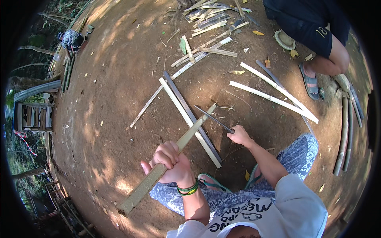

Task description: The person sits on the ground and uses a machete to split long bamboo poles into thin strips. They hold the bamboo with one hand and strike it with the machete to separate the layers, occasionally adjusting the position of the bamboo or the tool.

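Note:
My left hand [170, 160] is closed around the middle of a long, pale bamboo slat [141, 189]. The slat slants from near my left knee up to the far right. In my closed right hand [239, 135] is the handle of a long, dark-bladed knife [216, 119]. Its blade reaches up and left to the far end of the slat, seeming to touch or cross it there; exact contact is hard to make out. Under that far end, a pale strip [189, 121] and a dark strip [178, 93] lie side by side on the dirt.
Split bamboo pieces [210, 22] are heaped at the far side. Two pale strips [274, 99] lie to the right, beside another person's sandalled foot [310, 85]. A round, shallow container [284, 40] is near that person. Round poles [343, 135] lie at the right edge.

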### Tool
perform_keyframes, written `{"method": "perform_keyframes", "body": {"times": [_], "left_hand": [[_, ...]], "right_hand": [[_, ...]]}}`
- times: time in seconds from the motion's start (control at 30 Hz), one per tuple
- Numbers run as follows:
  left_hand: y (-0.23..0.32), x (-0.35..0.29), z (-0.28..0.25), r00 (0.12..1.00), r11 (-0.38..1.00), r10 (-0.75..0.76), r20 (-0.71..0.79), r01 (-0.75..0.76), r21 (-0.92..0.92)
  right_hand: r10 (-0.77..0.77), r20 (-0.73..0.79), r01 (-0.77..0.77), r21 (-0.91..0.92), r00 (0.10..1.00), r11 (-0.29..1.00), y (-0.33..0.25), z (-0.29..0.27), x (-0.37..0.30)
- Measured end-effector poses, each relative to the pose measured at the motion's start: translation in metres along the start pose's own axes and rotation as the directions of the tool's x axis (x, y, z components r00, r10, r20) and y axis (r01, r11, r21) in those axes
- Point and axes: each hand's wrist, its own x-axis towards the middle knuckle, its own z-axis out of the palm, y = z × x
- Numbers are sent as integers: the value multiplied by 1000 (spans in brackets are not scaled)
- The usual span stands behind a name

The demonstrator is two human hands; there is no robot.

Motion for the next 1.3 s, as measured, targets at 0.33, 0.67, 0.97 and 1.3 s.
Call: {"method": "perform_keyframes", "body": {"times": [0.33, 0.67, 0.97, 1.3], "left_hand": [[-5, 0, 2, 1000, 1000, -1, 27, 1, 1], [-1, 7, -4, 1000, 1000, 16, 2, -16, 26], [-8, 16, -14, 965, 956, 240, 105, -253, 149], [-6, 29, 31, 978, 943, 185, 94, -204, 263]], "right_hand": [[316, 20, -317, 73, 948, 946, 13, 12, 32], [519, 91, -526, 92, 850, 846, 20, 1, 23], [366, 107, -370, 481, 924, 794, 3, 5, -9], [286, 125, -298, 638, 950, 711, -34, 46, -48]]}}
